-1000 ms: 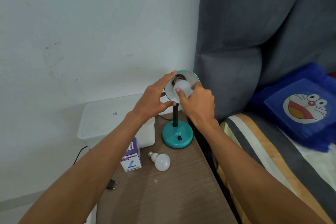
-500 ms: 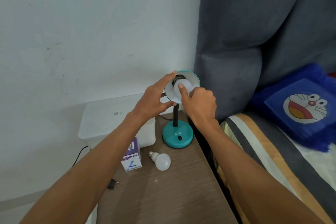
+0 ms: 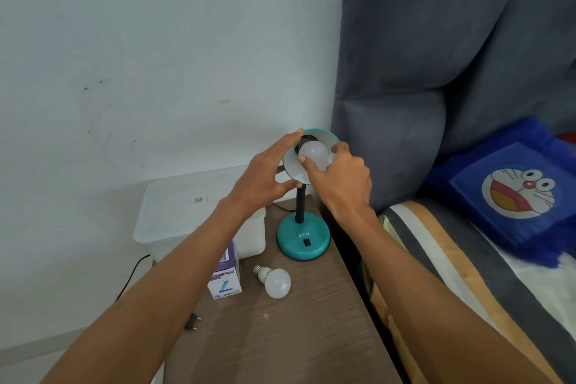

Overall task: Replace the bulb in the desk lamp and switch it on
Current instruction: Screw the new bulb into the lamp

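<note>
A teal desk lamp with a round base (image 3: 303, 238) and a black switch stands at the back of a wooden bedside table (image 3: 280, 337). Its shade (image 3: 324, 135) tilts toward me. My left hand (image 3: 265, 178) grips the shade's left rim between fingers and thumb. My right hand (image 3: 341, 179) has its fingertips around a white bulb (image 3: 313, 151) that sits in the shade's socket. A second white bulb (image 3: 276, 282) lies loose on the table, beside a purple and white bulb box (image 3: 226, 277).
A white plastic container (image 3: 187, 212) stands left of the lamp against the wall. An unplugged black plug (image 3: 193, 321) lies at the table's left edge. A bed with a grey headboard (image 3: 436, 72), striped sheet and blue cartoon pillow (image 3: 511, 190) is on the right.
My right hand has turned around the bulb in the socket, its fingers shifting their grip. My left hand stays on the shade.
</note>
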Tool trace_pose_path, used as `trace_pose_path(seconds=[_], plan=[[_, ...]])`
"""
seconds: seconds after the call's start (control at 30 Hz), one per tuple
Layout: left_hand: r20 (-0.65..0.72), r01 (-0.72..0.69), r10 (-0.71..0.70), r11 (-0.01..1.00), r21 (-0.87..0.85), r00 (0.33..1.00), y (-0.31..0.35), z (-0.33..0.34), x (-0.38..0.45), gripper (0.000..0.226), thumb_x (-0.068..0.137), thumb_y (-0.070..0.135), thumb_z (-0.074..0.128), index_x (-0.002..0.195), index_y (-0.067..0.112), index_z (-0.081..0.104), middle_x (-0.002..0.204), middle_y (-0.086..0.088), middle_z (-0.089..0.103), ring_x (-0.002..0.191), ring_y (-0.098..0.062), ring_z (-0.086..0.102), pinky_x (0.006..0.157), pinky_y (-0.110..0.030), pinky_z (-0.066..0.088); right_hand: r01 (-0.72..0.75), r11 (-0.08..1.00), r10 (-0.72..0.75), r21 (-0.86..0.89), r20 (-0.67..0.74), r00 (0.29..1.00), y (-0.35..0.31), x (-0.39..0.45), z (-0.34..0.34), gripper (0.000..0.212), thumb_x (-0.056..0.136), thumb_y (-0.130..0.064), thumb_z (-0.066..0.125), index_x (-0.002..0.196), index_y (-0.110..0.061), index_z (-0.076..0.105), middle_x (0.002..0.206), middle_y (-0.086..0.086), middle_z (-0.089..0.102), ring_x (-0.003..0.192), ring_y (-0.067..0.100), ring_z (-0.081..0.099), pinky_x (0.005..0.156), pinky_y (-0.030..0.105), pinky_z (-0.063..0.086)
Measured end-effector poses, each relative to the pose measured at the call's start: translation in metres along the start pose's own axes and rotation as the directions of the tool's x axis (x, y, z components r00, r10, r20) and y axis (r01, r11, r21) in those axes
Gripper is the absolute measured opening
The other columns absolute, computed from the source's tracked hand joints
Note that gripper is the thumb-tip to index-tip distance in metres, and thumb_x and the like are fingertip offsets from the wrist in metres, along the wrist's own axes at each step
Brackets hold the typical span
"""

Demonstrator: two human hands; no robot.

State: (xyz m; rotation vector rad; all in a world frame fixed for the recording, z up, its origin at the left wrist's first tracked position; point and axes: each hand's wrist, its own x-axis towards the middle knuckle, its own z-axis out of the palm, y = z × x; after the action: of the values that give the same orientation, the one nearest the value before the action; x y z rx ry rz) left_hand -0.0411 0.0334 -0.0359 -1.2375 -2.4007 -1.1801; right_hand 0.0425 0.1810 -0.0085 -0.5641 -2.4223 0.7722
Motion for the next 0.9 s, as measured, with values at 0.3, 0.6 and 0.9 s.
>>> trace_pose_path(seconds=[0.3,0.6,0.9], plan=[[-0.008,-0.001,0.001,1.000,0.020,1.000,0.000,0.002,0.001,0.098,0.082,0.016,0.086,0.158,0.033,0.027,0.161,0.005,0.039,0.143,-0.016,0.045,0.108,-0.031,0.051,0.004,1.000,-0.004,-0.018,0.035,0.999,-0.004,-0.001,0.004,0.061,0.091,-0.055,0.061,0.125,-0.004,0.057,0.108,0.016,0.069,0.097,0.035,0.068,0.076,0.040,0.056],[0.029,0.049,-0.049,0.999,0.003,0.998,0.004,-0.003,-0.002,0.112,0.079,0.018,0.089,0.162,0.035,0.016,0.161,0.005,0.038,0.143,-0.016,0.045,0.111,-0.035,0.049,0.012,1.000,-0.012,-0.013,0.030,0.999,-0.008,-0.001,-0.010,0.064,0.087,-0.061,0.061,0.126,-0.010,0.059,0.108,0.013,0.071,0.099,0.034,0.068,0.079,0.043,0.058],[-0.222,0.296,-0.293,0.955,-0.017,0.930,-0.007,-0.063,-0.044,0.107,0.074,0.049,0.088,0.161,0.032,0.026,0.158,-0.002,0.045,0.140,-0.017,0.048,0.107,-0.037,0.050,0.250,0.965,-0.241,0.085,-0.102,0.965,-0.061,-0.013,-0.024,0.036,0.095,-0.041,0.060,0.120,-0.016,0.064,0.098,0.002,0.074,0.085,0.019,0.070,0.072,0.031,0.055]])
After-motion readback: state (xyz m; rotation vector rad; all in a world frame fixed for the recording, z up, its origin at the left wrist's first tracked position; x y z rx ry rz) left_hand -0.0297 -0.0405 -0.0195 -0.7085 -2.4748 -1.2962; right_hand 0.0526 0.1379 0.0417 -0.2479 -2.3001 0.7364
